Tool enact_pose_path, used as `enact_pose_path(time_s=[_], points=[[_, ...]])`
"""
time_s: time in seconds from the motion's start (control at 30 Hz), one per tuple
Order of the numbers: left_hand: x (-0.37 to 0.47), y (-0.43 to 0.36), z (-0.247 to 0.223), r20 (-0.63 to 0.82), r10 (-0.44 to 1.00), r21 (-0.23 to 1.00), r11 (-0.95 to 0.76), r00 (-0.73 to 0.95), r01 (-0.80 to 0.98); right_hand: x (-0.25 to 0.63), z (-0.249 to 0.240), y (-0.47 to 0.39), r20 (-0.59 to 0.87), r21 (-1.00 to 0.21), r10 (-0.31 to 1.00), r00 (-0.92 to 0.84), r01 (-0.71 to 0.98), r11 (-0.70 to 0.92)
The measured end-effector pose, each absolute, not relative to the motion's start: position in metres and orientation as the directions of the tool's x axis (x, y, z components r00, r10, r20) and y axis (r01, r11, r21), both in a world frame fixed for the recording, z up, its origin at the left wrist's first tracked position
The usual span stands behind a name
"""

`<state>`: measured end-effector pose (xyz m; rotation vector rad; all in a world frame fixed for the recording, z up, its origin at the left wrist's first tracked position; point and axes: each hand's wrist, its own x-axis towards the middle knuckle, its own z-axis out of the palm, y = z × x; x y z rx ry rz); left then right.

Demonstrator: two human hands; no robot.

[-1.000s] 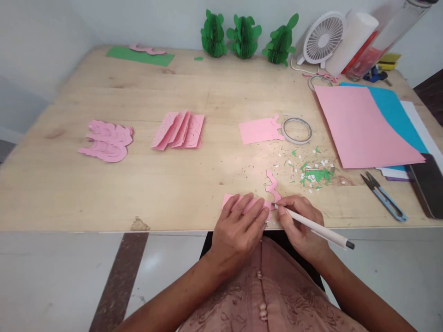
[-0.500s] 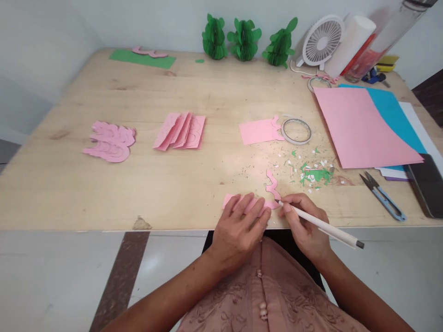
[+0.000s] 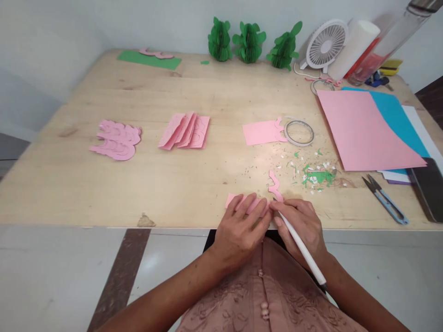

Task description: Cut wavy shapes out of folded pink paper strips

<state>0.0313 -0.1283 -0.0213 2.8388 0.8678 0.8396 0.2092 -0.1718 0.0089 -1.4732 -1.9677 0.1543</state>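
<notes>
My left hand (image 3: pixel 240 228) lies flat with fingers spread on a pink paper piece (image 3: pixel 230 199) at the table's front edge, covering most of it. Close beside it, my right hand (image 3: pixel 301 226) grips a white pen (image 3: pixel 302 249), whose dark tip is down near the paper's right end. Just above the pen tip lies a wavy cut pink paper strip (image 3: pixel 274 184); its lower end is partly behind my right fingers. Whether the tip touches the paper I cannot tell.
Green and white paper scraps (image 3: pixel 320 176), thread snips (image 3: pixel 386 200) and a phone (image 3: pixel 427 189) lie right. Pink sheets (image 3: pixel 370 133) sit behind, near a tape roll (image 3: pixel 299 133). Folded pink paper (image 3: pixel 185 131) and pink cutouts (image 3: pixel 119 140) lie left; green paper figures (image 3: pixel 249 44) and a fan (image 3: pixel 325 46) stand at the wall.
My right hand has shifted slightly left toward my left hand. The pen has swung steeper, its back end now pointing lower toward my right wrist. My left hand stays on the pink paper.
</notes>
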Motion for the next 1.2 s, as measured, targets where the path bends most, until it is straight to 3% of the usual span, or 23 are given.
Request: enact_pose_path(time_s=[0.27,0.5,0.7,1.2], points=[[0.032,-0.127,-0.018,0.491,0.533,0.193,-0.837,0.688,0.511,0.212,0.011,-0.178,0.448,-0.576,0.894,-0.025,0.756,0.310],[0.032,-0.128,-0.019,0.490,0.537,0.198,-0.836,0.687,0.512,0.207,0.024,-0.173,0.286,-0.736,0.948,0.137,0.666,0.126],[0.033,-0.128,-0.019,0.488,0.547,0.205,-0.830,0.681,0.520,0.202,0.019,-0.171,0.225,-0.715,0.932,0.285,0.698,-0.040],[0.032,-0.128,-0.018,0.483,0.553,0.214,-0.827,0.679,0.520,0.197,0.017,-0.169,0.328,-0.642,0.911,0.250,0.766,0.021]])
